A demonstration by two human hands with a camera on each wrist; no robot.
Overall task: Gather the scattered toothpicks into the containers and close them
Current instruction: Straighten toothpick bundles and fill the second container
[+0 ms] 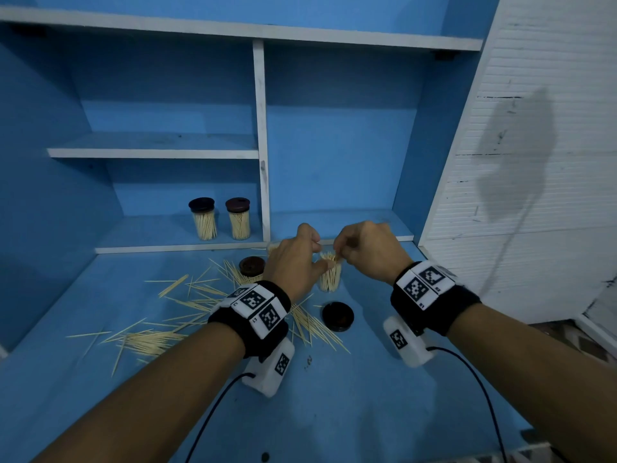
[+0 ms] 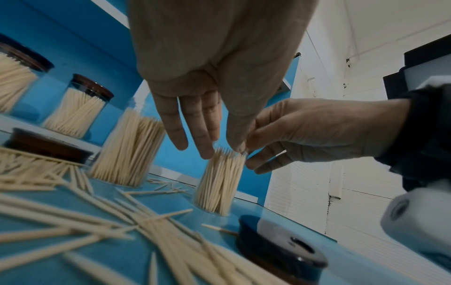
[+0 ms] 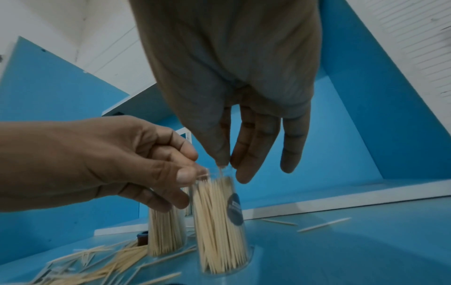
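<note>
An open clear container [image 1: 330,279] packed with upright toothpicks stands on the blue desk. My left hand [image 1: 319,259] holds its top, thumb on one side of the rim and fingers on the other, as the left wrist view shows [image 2: 224,151]. My right hand [image 1: 338,257] pinches a few toothpicks between thumb and forefinger just above the opening [image 3: 225,165]. Scattered toothpicks [image 1: 157,339] lie on the desk to the left. A loose dark lid [image 1: 338,316] lies in front of the container. A second open container [image 2: 127,150] stands behind my left hand.
Two closed toothpick containers [image 1: 203,218] [image 1: 238,218] stand on the low shelf at the back. A brown-lidded container [image 1: 252,265] lies among the toothpicks. A white upright divider [image 1: 263,162] splits the shelving. A white panel wall [image 1: 517,162] borders the right side.
</note>
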